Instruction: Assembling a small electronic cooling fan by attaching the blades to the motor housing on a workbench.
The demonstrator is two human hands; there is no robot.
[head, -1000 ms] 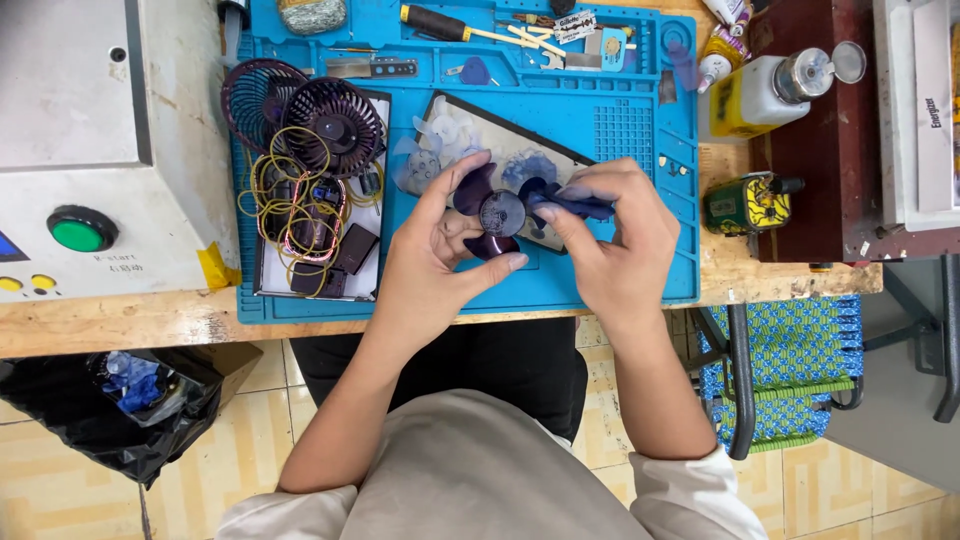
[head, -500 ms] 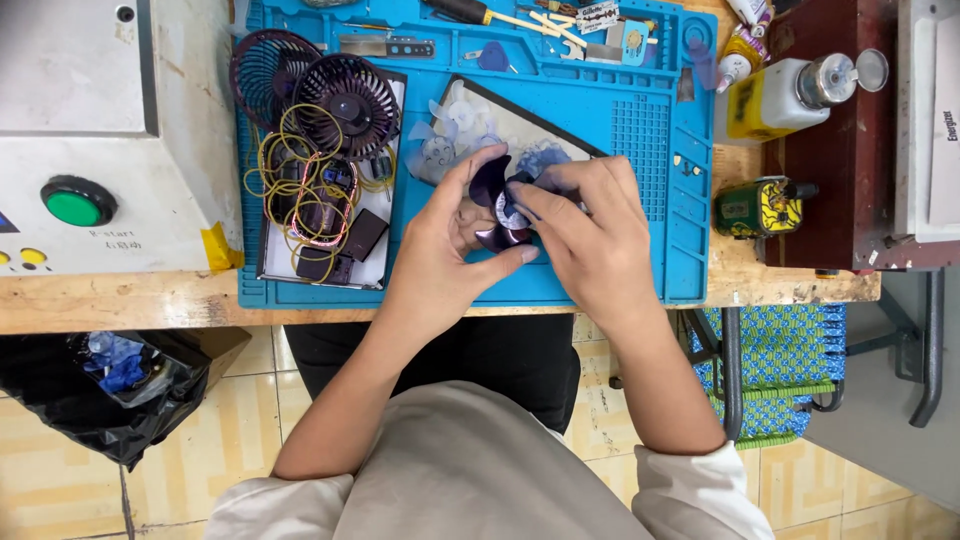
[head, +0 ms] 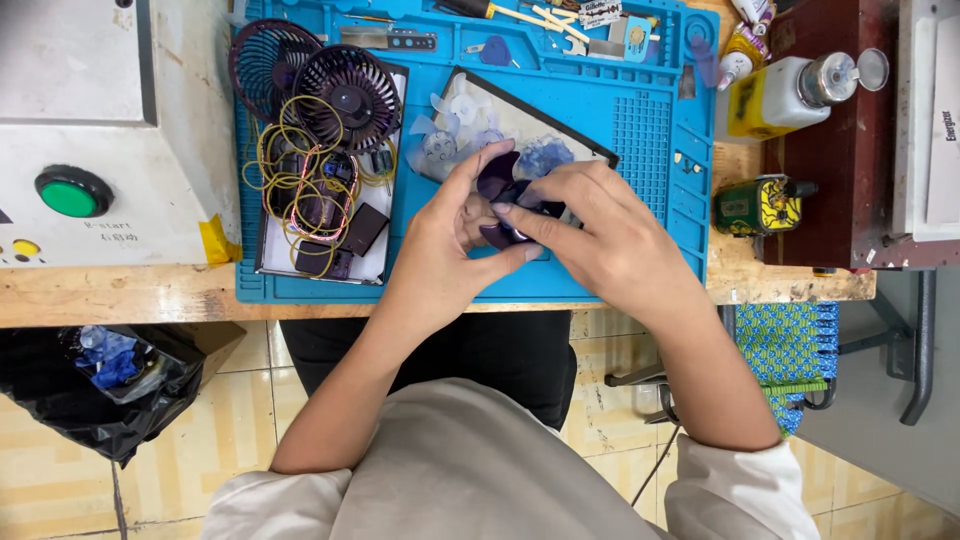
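Left hand (head: 440,255), right hand (head: 605,240), both gripping purple fan blade (head: 497,180), blue mat (head: 650,140)

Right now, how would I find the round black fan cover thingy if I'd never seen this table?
Find the big blue mat on the wooden bench. At its far left corner, left of both hands, two round slotted grilles overlap. The fan cover is the nearer one with a solid hub in the middle, above a tangle of yellow wire loops.

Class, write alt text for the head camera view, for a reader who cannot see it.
Seen from above, a left hand and right hand together grip a small dark purple fan part over a blue work mat. Purple fan grilles and yellow wire loops lie to their left.
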